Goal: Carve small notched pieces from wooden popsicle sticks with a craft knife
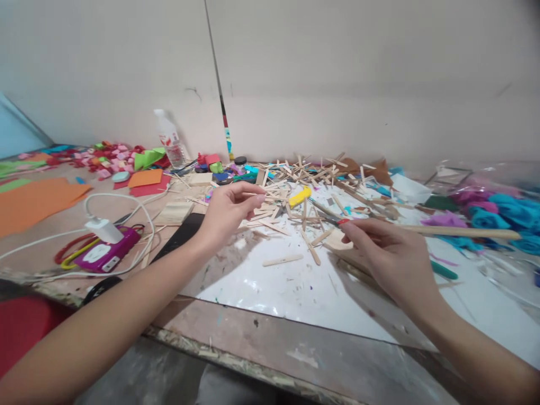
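White sheet (257, 289), front edge exposed, spreads between left hand (225, 211), grip unclear, and right hand (390, 256) grasping a slim tool (328, 215).

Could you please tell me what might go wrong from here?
The slim dark tool at the right hand's fingertips points toward the left side, so it might nick the left hand if they meet. The left forearm passes near the looped white cable and might snag it. The loose wooden sticks could scatter if brushed.
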### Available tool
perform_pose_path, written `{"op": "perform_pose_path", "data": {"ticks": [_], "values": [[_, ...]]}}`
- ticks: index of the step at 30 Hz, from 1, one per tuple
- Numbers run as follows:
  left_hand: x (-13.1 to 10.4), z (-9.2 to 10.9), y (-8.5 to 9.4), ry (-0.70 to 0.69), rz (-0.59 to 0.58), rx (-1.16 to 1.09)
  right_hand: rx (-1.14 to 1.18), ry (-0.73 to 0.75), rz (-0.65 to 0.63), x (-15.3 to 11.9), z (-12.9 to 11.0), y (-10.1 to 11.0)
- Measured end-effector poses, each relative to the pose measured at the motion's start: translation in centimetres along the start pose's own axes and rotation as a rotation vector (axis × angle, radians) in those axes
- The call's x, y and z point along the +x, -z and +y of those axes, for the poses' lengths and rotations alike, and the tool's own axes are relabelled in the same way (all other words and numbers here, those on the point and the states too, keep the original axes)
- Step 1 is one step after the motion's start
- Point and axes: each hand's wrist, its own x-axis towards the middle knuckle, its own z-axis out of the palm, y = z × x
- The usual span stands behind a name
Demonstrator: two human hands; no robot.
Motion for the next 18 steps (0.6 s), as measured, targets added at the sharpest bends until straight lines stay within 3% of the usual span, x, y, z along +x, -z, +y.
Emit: {"op": "perform_pose_path", "data": {"ticks": [4,12,18], "values": [[-0.1,0.4,0.0,-0.028,-0.042,-0.023,-0.044,0.051,0.013,0.0,0.0,0.0],[-1.2,0.7,-1.2,-0.001,-0.327,-0.056,-0.055,0.175,-0.140,-0.8,-0.7,-0.5],[-1.5,0.9,-1.4,0.047,-0.379,-0.043,-0.012,0.239,-0.137,-1.2,-1.9,-0.8]]}}
